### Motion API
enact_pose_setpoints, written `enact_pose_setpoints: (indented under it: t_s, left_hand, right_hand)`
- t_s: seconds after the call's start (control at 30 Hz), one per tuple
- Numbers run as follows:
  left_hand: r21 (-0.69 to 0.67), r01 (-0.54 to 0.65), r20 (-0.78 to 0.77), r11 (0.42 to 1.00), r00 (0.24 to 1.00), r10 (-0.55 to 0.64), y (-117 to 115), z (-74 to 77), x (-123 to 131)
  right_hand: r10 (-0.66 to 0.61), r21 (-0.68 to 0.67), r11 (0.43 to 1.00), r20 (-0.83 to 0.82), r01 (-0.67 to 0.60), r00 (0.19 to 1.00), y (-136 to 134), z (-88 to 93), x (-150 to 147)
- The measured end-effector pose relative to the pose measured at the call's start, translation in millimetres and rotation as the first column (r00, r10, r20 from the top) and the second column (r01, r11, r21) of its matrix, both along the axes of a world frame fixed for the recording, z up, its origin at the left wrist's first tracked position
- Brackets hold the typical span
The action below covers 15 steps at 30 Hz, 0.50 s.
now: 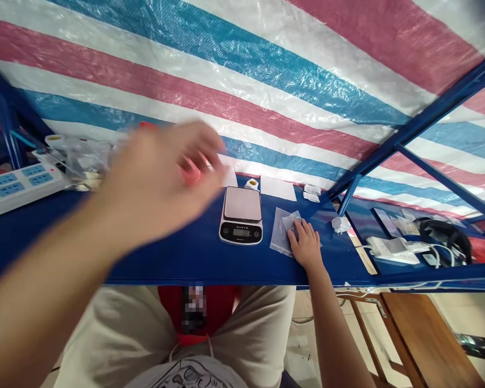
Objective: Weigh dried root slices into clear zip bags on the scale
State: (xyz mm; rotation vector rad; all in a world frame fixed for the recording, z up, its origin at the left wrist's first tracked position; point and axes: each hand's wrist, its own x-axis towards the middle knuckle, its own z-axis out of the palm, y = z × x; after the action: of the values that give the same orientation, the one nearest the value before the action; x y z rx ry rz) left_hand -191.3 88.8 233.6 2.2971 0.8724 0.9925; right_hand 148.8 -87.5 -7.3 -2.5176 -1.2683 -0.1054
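My left hand (161,178) is raised close to the camera and smeared by motion, over the left part of the blue table (178,253). Something pink or red (192,172) shows at its fingers, but I cannot make out whether it is held. My right hand (305,242) lies on a clear plastic bag (283,229) on the table, fingers spread flat on it. A small digital kitchen scale (241,221) with a bare platform stands just left of the bag.
A white power strip (16,186) and clear bags (84,159) sit at the far left. A small tape roll (251,184), white paper sheets (278,188) and small white packets (312,192) lie behind the scale. A lower shelf at right holds chargers and cables (392,249). A striped tarp hangs behind.
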Motion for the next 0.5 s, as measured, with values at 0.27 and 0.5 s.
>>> enact_pose_setpoints:
  t_s: [0.27,0.5]
  left_hand:
    - [-0.234,0.718,-0.092,0.656,0.655,-0.75,-42,-121.7,117]
    - [-0.16,0.677,-0.359,0.718,0.638,-0.681,-47,-166.8,203]
  right_hand:
    - [0.067,0.235,0.969,0.045,-0.075,0.997,-53,8.0,27]
    - [-0.065,0.296,0.954,0.053,0.047,0.996,-68,-13.4,-1]
